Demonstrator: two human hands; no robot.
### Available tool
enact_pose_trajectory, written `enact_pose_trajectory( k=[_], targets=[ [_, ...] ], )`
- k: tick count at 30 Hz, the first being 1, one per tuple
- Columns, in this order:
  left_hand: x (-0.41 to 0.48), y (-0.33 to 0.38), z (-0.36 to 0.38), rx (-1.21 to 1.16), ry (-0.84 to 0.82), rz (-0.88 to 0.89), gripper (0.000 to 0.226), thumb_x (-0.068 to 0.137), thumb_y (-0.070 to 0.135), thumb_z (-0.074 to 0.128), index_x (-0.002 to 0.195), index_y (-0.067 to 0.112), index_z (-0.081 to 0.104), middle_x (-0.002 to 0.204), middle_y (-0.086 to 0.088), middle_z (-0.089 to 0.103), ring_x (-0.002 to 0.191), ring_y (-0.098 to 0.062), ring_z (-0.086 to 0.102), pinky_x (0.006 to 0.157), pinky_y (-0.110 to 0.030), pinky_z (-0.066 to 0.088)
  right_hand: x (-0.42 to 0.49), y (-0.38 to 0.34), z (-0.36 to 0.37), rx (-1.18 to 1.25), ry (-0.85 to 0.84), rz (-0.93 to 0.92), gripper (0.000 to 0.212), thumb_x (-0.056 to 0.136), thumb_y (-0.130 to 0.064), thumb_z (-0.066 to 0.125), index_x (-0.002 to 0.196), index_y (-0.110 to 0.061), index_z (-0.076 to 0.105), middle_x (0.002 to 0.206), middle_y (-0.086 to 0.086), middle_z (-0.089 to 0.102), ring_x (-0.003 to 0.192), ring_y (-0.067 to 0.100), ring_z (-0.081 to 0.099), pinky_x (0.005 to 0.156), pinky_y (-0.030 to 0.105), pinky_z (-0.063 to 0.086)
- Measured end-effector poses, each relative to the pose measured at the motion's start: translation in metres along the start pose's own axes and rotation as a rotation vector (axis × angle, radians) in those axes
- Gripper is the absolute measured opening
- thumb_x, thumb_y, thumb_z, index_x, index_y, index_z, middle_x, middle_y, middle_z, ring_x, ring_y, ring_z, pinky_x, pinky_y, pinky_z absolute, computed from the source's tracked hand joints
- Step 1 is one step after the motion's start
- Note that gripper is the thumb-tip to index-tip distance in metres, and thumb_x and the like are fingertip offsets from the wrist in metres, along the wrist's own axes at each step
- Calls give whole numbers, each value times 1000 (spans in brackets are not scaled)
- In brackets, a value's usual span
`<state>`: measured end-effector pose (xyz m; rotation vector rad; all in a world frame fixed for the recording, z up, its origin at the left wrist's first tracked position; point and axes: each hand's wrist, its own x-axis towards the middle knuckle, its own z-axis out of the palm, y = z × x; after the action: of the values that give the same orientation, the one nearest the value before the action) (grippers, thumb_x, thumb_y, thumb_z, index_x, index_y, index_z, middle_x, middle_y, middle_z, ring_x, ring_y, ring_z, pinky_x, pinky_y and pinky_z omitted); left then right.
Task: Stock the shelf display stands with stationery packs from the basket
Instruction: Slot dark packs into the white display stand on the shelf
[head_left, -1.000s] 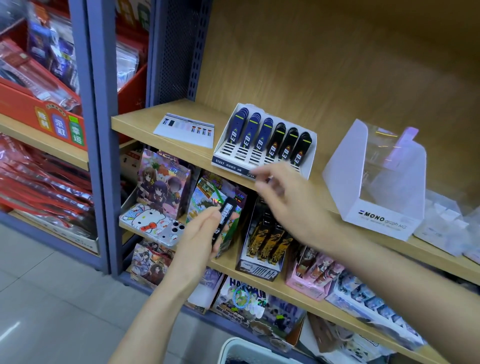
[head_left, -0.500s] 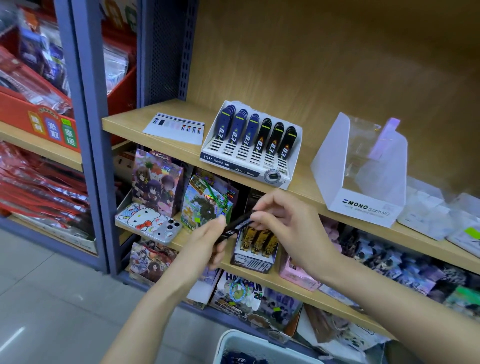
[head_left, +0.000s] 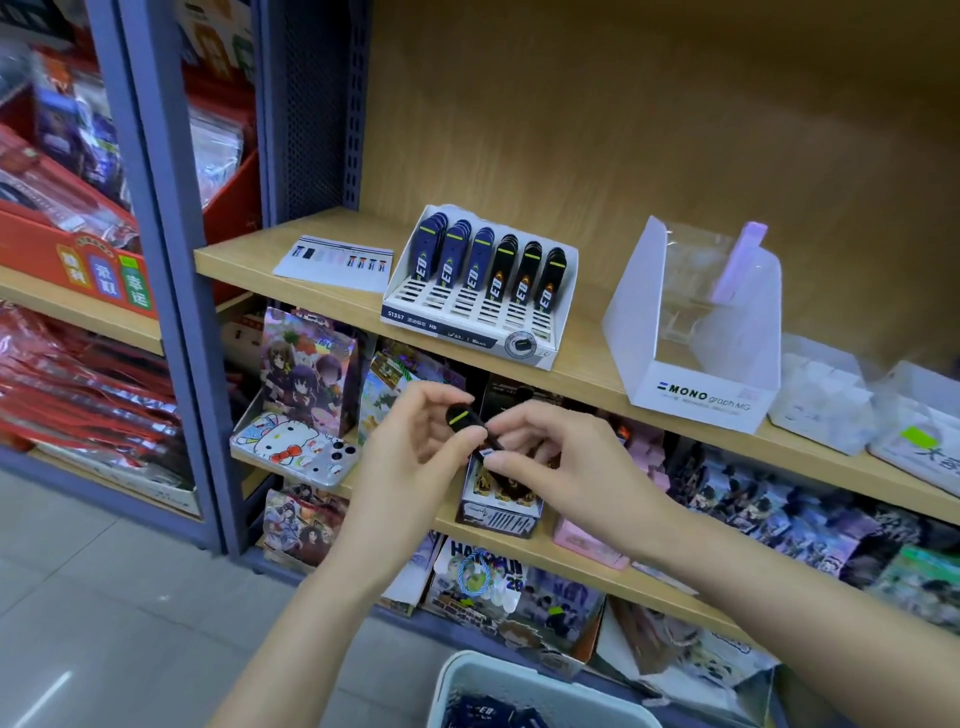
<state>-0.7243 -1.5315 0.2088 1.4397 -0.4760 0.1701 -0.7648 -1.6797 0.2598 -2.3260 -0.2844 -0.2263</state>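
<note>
- The black pack (head_left: 464, 421) is only partly visible. Its lower end disappears under the right hand's (head_left: 550, 467) fingers, so I can't read any print on it.
- The basket (head_left: 457, 680) sits well below the white display stand (head_left: 441, 325) and is cut off by the bottom edge. All I can see in it are a few dark blue packs.
- The stuff on the shelves under the stand is blurry, mostly colourful cartoon boxes that are hard to tell apart.
- The pack is held in the air below the stand, in front of the lower shelf and not touching the stand.
- Its long axis runs diagonally. The rounded end with the yellow-green stripe points up and to the left, and the other end points down and to the right.
- The left hand (head_left: 410, 457) has its fingers curled, with thumb and fingertips pinching the striped end.
- The right hand is curled too, pinching the lower end between thumb and forefinger.
- The stand has 6 rows of upright packs, 3 dark blue on its left and 3 black on its right.
- To the right of the stand there's a clear MONO stand (head_left: 696, 400) with something pale purple inside.
</note>
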Motion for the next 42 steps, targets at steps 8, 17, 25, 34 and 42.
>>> enact_pose_trajectory(
  k=[8,17,25,34,42],
  targets=[
    [51,21,3,544,-29,225,28,91,19,59,119,19,59,111,7,54,105,-9,52,92,-20,39,36,-4,-42,-66,221,-10,39,85,-14,68,100,-32,37,97,-2,64,70,14,67,67,28,53],
    [87,-5,3,1089,-46,329,30,89,24,58,118,13,57,114,-4,53,112,-26,45,97,-34,20,125,24,-65,-131,510,7,8,97,-16,48,99,-18,41,84,3,57,84,29,61,77,36,49],
    [89,-13,1,1109,-20,378,30,82,27,48,106,13,60,103,-4,58,101,-27,51,88,-32,24,145,31,-62,-189,446,-55,9,88,-12,62,92,-19,58,73,2,62,77,28,65,81,46,53],
    [89,-15,2,1091,-7,385,29,82,27,48,106,13,59,101,-3,57,98,-25,49,88,-31,23,146,35,-67,-343,333,-72,18,96,-11,50,100,-12,67,86,11,65,76,22,66,81,41,54],
    [87,-13,2,1122,-29,369,31,84,26,48,109,11,58,105,-5,55,101,-28,48,90,-31,22,146,36,-68,-364,424,-136,13,88,-12,63,96,-12,53,85,2,58,77,20,55,79,40,49]
  ],
)
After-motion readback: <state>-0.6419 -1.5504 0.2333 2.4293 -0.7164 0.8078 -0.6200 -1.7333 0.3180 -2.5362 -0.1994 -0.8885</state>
